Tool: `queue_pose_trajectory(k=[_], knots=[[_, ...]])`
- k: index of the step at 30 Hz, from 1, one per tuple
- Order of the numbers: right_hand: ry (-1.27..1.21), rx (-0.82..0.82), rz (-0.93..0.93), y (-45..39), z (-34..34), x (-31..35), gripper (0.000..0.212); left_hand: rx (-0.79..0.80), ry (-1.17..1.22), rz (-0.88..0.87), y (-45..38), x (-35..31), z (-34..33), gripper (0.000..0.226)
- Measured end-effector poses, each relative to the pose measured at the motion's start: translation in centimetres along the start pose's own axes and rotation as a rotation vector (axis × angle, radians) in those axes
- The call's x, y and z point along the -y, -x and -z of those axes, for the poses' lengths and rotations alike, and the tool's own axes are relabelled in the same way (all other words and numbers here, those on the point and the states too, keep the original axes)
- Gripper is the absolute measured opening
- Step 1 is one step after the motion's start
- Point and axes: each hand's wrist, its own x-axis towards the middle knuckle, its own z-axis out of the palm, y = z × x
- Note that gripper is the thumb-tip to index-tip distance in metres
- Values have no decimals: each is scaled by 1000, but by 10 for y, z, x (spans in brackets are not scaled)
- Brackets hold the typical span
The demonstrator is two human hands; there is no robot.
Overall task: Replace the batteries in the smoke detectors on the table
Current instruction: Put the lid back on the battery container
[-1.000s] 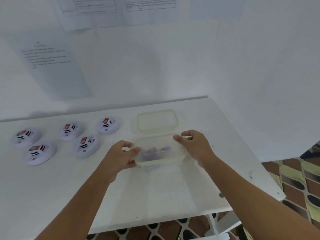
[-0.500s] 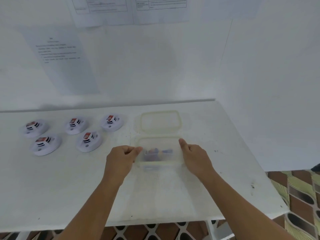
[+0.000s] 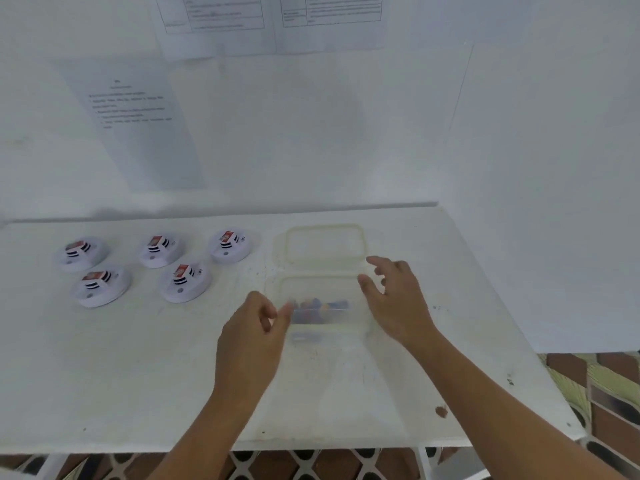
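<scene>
White walls with taped printed sheets; patterned tile floor lower right. White table, scuffed, against the wall. Clear container of batteries mid-table, its lid just behind. Five smoke detectors grouped left. Left hand and right hand flank the container, fingers relaxed, gripping nothing

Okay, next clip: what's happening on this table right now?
A person stands at a white table with a clear plastic container of small colourful items between their hands. The left hand is at its left side, the right hand at its right, fingers loose. The container's lid lies just behind it. Five smoke detectors sit untouched to the left.
</scene>
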Motion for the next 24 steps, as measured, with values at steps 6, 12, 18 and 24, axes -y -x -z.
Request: queue_pose_trajectory(k=[6, 12, 18, 24], knots=[[161, 268, 238, -10, 4, 20, 43, 178, -88, -14, 29, -7, -9, 57], [179, 309, 76, 0, 18, 23, 44, 188, -157, 92, 11, 4, 6, 55], [-123, 339, -133, 24, 4, 12, 47, 261, -178, 51, -29, 8, 4, 59], [-276, 218, -218, 34, -8, 11, 44, 341, -113, 121, -49, 10, -2, 55]])
